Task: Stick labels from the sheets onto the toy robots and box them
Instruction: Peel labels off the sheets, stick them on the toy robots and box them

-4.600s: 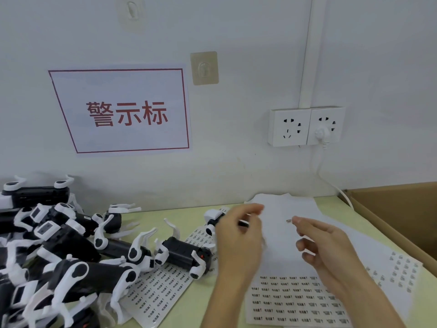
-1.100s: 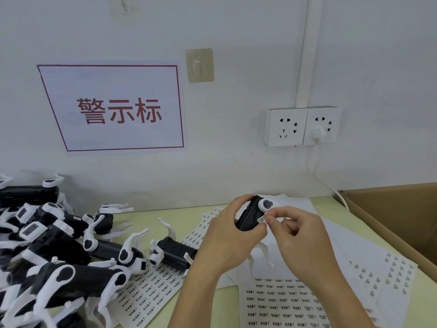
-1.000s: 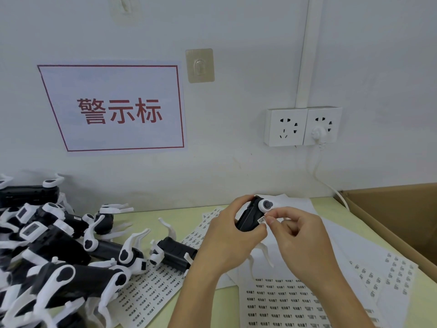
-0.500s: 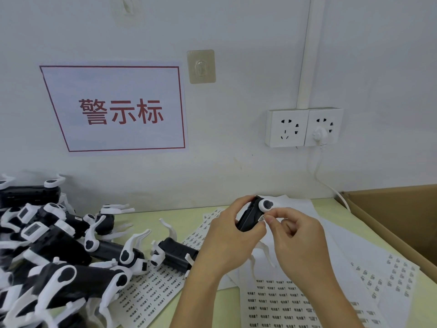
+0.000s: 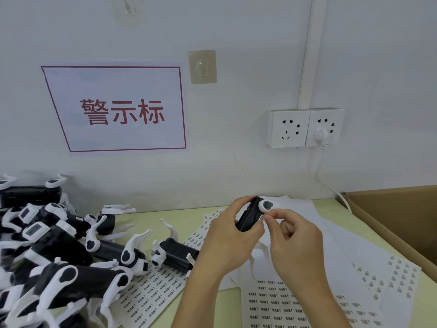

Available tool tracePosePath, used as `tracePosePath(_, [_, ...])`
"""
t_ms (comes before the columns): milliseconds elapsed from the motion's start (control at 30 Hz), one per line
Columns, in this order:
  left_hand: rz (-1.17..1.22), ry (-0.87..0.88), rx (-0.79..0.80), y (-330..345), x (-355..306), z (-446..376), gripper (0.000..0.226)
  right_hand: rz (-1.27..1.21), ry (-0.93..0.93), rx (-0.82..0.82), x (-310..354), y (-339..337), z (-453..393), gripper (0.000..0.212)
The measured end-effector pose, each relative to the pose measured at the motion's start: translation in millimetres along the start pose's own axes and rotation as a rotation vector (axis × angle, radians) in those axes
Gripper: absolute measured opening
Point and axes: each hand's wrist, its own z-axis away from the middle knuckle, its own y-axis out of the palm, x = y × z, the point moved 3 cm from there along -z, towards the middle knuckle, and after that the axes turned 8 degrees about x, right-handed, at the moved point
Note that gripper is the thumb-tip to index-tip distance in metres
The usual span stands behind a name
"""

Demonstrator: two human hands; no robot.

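Black-and-white toy robot (image 5: 250, 216) is gripped by the left hand (image 5: 233, 240) above the table (image 5: 151, 216); the right hand (image 5: 293, 237) pinches a small label (image 5: 261, 218) against its side. Labelling of this unit appears nearly complete. A pile of robots (image 5: 54, 252) remains at left, label sheets (image 5: 279, 304) lie below, and the cardboard box (image 5: 397, 223) at right awaits loading.

My left hand (image 5: 233, 240) has lifted a toy robot (image 5: 250, 215) off the table. My right hand (image 5: 294, 242) now presses its label (image 5: 261, 218) onto it.
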Motion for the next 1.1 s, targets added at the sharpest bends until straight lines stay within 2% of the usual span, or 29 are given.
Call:
tracePosePath(433, [0.02, -0.025, -0.04, -4, -5, 3, 0.035, 0.033, -0.045, -0.107, 0, 0, 3, 0.022])
tracePosePath(500, [0.021, -0.029, -0.061, -6, -6, 3, 0.035, -0.013, -0.107, -0.067, 2, -1, 5, 0.029])
tracePosePath(567, [0.028, -0.03, -0.075, -7, -7, 3, 0.034, -0.037, -0.172, -0.009, 6, 0, 8, 0.046])
tracePosePath(700, [0.032, -0.017, -0.058, -9, -8, 3, 0.034, 0.052, -0.207, 0.097, 7, 2, 10, 0.066])
tracePosePath(867, [0.039, 0.023, 0.016, -10, -10, 2, 0.036, 0.193, -0.233, 0.136, 10, -2, 9, 0.064])
tracePosePath(1100, [0.084, 0.03, 0.061, -13, -13, 5, 0.036, 0.175, -0.286, 0.167, 11, -1, 10, 0.064])
